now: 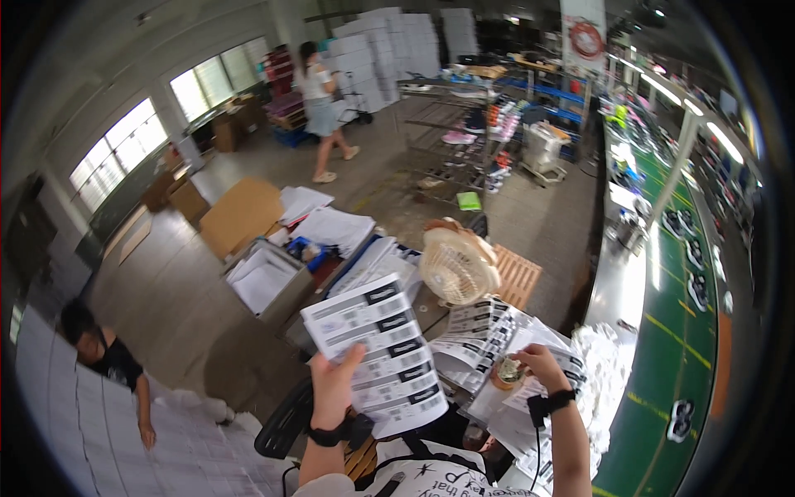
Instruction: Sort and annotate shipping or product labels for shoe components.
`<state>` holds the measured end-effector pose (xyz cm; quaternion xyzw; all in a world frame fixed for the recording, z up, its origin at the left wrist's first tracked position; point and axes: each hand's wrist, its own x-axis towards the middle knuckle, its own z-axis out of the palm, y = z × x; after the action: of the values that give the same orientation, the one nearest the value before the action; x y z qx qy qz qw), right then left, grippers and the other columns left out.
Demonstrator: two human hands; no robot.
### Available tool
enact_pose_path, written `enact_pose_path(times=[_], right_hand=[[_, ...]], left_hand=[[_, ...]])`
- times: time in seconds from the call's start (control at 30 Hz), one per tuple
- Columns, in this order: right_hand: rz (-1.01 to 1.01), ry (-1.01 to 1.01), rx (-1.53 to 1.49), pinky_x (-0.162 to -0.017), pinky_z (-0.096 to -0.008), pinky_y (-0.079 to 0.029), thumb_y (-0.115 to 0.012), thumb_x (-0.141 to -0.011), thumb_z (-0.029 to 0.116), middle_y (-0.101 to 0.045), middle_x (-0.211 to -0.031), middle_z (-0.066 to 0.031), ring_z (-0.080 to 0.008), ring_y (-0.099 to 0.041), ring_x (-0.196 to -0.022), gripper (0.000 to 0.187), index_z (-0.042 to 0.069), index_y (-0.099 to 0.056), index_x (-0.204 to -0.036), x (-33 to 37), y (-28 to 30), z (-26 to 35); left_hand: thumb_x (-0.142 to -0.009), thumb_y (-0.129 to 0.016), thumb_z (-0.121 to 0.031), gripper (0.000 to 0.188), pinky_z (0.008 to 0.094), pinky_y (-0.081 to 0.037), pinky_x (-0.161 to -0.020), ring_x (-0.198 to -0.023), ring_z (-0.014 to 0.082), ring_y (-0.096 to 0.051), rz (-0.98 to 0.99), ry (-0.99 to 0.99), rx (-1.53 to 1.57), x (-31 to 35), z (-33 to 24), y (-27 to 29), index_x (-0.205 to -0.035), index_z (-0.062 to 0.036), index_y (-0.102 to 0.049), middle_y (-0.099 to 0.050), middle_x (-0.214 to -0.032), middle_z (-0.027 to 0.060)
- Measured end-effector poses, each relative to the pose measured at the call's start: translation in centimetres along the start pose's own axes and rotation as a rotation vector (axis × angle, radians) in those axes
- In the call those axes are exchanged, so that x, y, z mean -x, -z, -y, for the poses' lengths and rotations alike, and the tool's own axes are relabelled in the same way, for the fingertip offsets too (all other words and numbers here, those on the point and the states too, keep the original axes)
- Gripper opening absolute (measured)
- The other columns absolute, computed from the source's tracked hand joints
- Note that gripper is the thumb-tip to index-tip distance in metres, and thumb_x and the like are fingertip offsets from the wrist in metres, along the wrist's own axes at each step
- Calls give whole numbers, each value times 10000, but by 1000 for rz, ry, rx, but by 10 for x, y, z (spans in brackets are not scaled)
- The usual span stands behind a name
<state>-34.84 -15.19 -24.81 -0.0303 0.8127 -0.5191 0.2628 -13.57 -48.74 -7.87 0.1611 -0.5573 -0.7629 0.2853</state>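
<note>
My left hand [333, 383] grips a sheet of printed labels [379, 352] by its left edge, thumb on top. The sheet carries rows of black blocks and print and stands tilted up in front of me. My right hand [542, 369] is over the paper-covered table, its fingers curled and pinched together at the rim of a small round thing [507, 373], tan and pale, perhaps a dish or a tape roll. Whether the fingertips hold anything is too small to see. Under and beside it lie more printed label sheets [472, 344], some curling up.
Beyond the sheets stands a beige fan [458, 263]. A box of papers [265, 277] is at left. On the right runs a green conveyor [662, 331] carrying shoes, with crumpled white wrapping [592, 389] beside it. One person walks at the back; another crouches at lower left by white boxes [108, 422].
</note>
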Motion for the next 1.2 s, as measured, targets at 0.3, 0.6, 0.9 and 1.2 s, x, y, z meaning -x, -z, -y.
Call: enact_pose_path(times=[0.3,0.6,0.9,1.2], right_hand=[[55,-193,-419,-433,-262,-451,-545,-863,150,-611,-668,-92,-176,-598,-530,188,-1,-619,-779,18,26,-34],[187,-308,-547,-466,-238,-389,-560,-915,196,-563,-665,0,-96,-512,-546,183,42,-631,-847,23,3,34],[-12,-33,95,-551,-313,-484,-594,-851,253,-665,-706,-94,-166,-647,-630,260,1,-655,-826,36,6,15],[-65,187,178,-648,-344,-501,-610,-873,236,-656,-732,-151,-246,-659,-690,262,-24,-633,-859,46,11,36]], left_hand=[[-875,-687,-248,310,236,-471,-674,-753,68,-562,133,-149,-63,-12,29,-21,-1074,-14,-640,-665,-914,16],[-838,-710,-128,317,286,-486,-735,-860,139,-616,-313,-55,-88,-10,12,35,-1097,23,-607,-654,-1028,74],[-849,-703,-109,377,301,-488,-809,-942,182,-607,-129,17,33,-25,32,14,-1162,41,-555,-626,-1087,120],[-839,-713,-122,415,316,-498,-813,-946,191,-615,-140,35,-22,-28,41,4,-1177,42,-539,-619,-1105,129]])
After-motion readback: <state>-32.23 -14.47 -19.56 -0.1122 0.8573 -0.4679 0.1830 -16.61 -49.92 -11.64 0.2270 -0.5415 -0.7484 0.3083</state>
